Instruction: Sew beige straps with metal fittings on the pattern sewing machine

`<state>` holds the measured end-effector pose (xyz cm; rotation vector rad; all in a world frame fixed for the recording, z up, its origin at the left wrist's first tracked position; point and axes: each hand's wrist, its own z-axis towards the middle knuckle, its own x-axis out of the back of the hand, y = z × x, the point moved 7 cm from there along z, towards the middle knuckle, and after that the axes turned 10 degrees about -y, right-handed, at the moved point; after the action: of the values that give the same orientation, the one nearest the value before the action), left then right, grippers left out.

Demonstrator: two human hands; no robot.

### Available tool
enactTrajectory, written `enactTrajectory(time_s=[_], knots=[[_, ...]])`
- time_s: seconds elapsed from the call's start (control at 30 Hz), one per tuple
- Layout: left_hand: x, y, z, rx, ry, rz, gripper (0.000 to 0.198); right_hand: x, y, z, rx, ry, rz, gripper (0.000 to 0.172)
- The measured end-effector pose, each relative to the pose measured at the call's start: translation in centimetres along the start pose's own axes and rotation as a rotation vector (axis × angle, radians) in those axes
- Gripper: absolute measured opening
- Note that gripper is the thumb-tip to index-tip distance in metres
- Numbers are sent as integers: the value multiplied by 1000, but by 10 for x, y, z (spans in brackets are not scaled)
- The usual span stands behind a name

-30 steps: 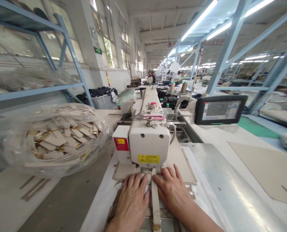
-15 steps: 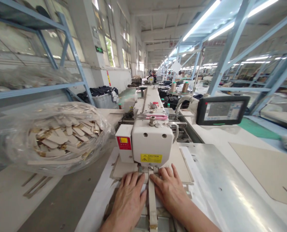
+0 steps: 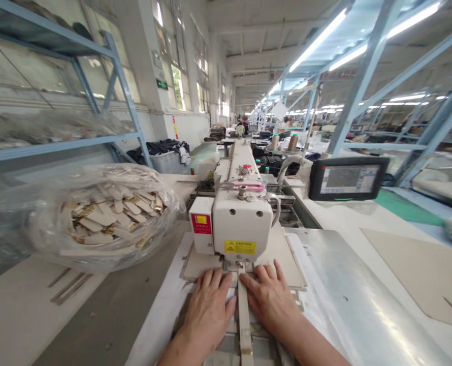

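A pale strap (image 3: pixel 244 315) runs lengthwise toward me from under the head of a white sewing machine (image 3: pixel 242 218). My left hand (image 3: pixel 210 307) rests palm down to the left of the strap, fingers stretched out over the flat plate (image 3: pixel 195 267) beneath the machine head. On the other side my right hand (image 3: pixel 270 300) lies flat with spread fingers, its thumb side touching the strap's far end near the needle area. What lies beneath both palms is hidden.
At left, a clear plastic bag (image 3: pixel 172 203) holds many pale tabs with gold-coloured ends. A control screen (image 3: pixel 348 178) stands at right. Thread spools (image 3: pixel 292 143) sit behind the machine. A blue metal rack (image 3: pixel 129 96) rises at far left.
The whole view has shifted slightly, with the bag and machine a little further right in the picture. Both hands keep nearly the same pose beside the strap.
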<state>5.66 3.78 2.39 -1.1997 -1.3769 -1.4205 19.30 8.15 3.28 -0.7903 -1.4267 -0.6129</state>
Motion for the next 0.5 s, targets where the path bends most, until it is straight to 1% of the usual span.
enactTrajectory(time_s=[0.13, 0.3, 0.4, 0.5], knots=[[2, -10, -5, -16, -47, -42, 49, -1, -5, 3, 25, -13, 29, 39], [8, -14, -11, -15, -117, -124, 51, -1, -5, -5, 62, -34, 79, 47], [9, -14, -14, 2, -127, -137, 53, 2, -4, -9, 79, -31, 130, 44], [10, -8, -15, -8, -107, -116, 52, 5, -5, -11, 115, -20, 181, 36]])
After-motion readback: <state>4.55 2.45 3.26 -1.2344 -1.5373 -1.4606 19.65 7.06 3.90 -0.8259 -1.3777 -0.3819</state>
